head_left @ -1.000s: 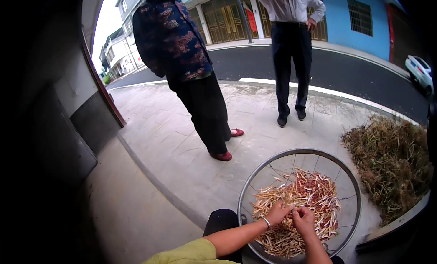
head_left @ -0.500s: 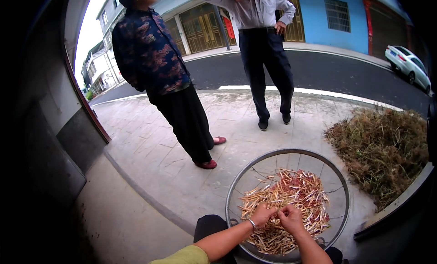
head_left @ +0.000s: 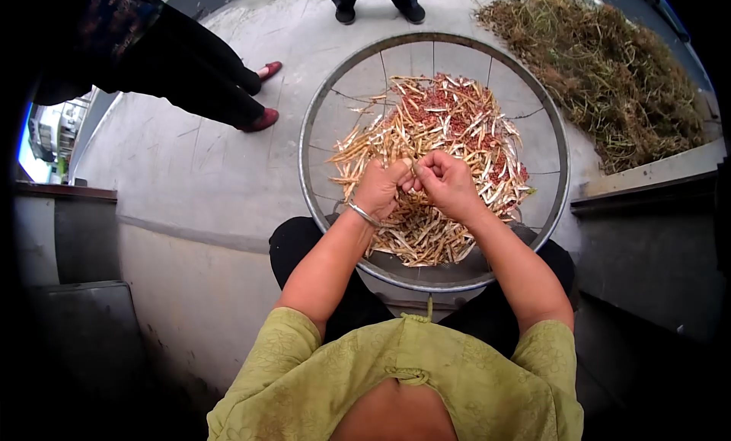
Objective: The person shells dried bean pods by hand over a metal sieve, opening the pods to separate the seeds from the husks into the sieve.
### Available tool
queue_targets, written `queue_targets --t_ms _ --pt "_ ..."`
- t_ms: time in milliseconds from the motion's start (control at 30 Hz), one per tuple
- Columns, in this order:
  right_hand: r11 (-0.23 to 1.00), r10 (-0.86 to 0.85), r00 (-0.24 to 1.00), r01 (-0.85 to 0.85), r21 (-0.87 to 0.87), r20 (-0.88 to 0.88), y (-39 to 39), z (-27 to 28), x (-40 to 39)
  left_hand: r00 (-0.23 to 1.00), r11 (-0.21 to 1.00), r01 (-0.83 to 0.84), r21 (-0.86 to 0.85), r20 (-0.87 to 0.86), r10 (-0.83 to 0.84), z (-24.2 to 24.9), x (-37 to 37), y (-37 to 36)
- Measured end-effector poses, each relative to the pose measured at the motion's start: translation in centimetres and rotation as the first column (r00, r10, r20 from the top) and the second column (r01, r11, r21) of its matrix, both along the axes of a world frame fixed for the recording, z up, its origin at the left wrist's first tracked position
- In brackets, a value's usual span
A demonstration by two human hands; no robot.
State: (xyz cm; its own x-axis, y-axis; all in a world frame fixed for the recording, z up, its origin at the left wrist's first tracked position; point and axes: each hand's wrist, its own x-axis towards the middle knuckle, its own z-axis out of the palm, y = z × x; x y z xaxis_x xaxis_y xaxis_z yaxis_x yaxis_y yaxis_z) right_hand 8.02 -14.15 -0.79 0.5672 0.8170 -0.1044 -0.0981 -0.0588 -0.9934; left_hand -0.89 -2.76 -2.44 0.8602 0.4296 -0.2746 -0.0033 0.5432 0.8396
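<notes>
My left hand (head_left: 378,188), a silver bracelet (head_left: 365,215) at its wrist, is closed with thumb and fingers pinched. My right hand (head_left: 448,184) meets it fingertip to fingertip, also pinching. Between them is a small pale piece that looks like a dry bean pod (head_left: 414,167), mostly hidden by the fingers. Beneath both hands, a heap of dry tan bean pods (head_left: 419,239) lies in a wide round sieve (head_left: 308,148) with a grey rim. Small red beans (head_left: 457,110) are scattered among the pods, mostly at the far side and right.
The sieve sits over my knees (head_left: 293,247). A person in black trousers (head_left: 194,64) and red shoes stands at the left; another person's dark shoes (head_left: 413,13) show beyond the sieve. Dried plants (head_left: 601,72) are piled at right, behind a pale ledge (head_left: 655,167).
My view has tipped downward, so the sieve appears higher and the two people are partly cut off. Both hands stay together over the pods, still pinching.
</notes>
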Motion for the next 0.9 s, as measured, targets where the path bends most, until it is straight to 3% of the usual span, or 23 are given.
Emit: queue_targets --t_ms 133,267,367,900 --pt "0.999 0.013 0.976 -0.002 0.052 -0.219 0.3 -0.5 0.3 1.000 0.999 0.013 0.039 0.006 -0.013 1.3 0.1 0.2" --pt "0.999 -0.023 0.984 0.018 -0.027 -0.176 0.4 -0.8 0.0 0.999 0.991 0.010 0.133 -0.034 -0.005 0.9 0.1 0.5" --pt "1.000 -0.018 0.978 0.021 0.009 -0.208 0.5 -1.0 0.0 0.999 0.987 0.043 0.154 -0.032 -0.039 1.0 0.0 0.7" --pt "0.998 0.047 0.962 -0.035 0.049 -0.269 0.2 -0.8 0.0 0.996 0.992 0.087 0.088 -0.026 -0.085 0.2 -0.1 0.7"
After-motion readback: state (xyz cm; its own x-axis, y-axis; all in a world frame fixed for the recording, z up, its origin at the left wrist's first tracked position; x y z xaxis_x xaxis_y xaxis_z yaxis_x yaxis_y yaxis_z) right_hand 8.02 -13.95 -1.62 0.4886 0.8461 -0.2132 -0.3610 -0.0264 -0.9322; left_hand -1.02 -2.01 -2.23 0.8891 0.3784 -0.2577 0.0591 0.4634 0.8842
